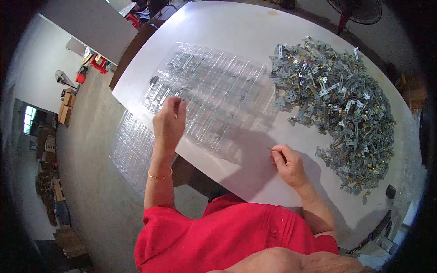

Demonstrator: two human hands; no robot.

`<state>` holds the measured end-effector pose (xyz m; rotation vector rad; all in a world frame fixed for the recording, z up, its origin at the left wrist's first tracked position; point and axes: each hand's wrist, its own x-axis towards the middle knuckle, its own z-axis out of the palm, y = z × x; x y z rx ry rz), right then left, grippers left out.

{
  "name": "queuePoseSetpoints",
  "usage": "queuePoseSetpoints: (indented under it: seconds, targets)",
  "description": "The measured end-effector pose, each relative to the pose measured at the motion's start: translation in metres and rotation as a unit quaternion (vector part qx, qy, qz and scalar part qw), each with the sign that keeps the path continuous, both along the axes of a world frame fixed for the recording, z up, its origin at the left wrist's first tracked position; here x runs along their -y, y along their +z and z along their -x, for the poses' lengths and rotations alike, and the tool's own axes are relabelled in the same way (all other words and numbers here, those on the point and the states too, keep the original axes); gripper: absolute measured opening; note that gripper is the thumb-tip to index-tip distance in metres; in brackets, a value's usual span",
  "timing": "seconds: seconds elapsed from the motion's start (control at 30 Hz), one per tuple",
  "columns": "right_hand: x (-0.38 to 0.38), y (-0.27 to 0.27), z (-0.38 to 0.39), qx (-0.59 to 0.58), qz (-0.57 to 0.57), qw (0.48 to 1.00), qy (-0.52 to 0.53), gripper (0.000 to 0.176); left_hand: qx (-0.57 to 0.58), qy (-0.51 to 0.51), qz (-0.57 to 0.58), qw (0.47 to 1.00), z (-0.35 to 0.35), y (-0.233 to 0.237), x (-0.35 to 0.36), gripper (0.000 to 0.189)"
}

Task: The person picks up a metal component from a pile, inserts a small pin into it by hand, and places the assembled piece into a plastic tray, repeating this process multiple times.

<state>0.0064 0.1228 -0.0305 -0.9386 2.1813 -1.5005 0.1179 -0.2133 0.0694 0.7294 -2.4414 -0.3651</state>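
Observation:
My left hand (170, 122) is over the clear plastic tray (227, 91), its fingers pinched together near the tray's left side. Whatever those fingers hold is too small to make out. Rows of small metal parts (157, 93) lie in the tray's slots at the left and far side. My right hand (290, 166) is closed above the table at the tray's near right, gripping a thin small metal piece (270, 149) that sticks out from the fingertips. A big heap of small metal brackets (337, 109) with brass-coloured bits spreads to the right of my hands.
The white table (246, 18) bears the tray and the heap. Another clear plastic tray (132, 145) sits lower, beyond the table's left edge. A small black object (390, 191) lies near the right corner. A fan (359, 10) stands behind the table.

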Motion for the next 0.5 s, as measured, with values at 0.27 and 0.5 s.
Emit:
queuePoseSetpoints:
  seconds: [0.27,0.5]
  targets:
    - [0.0,-0.003,0.001,0.009,0.021,1.0,-0.001,0.009,0.089,0.034,0.025,0.995,-0.005,-0.019,0.035,0.022]
    - [0.0,-0.004,0.001,0.006,0.017,1.0,0.002,0.009,0.119,0.027,0.033,0.992,0.001,-0.027,0.046,0.022]
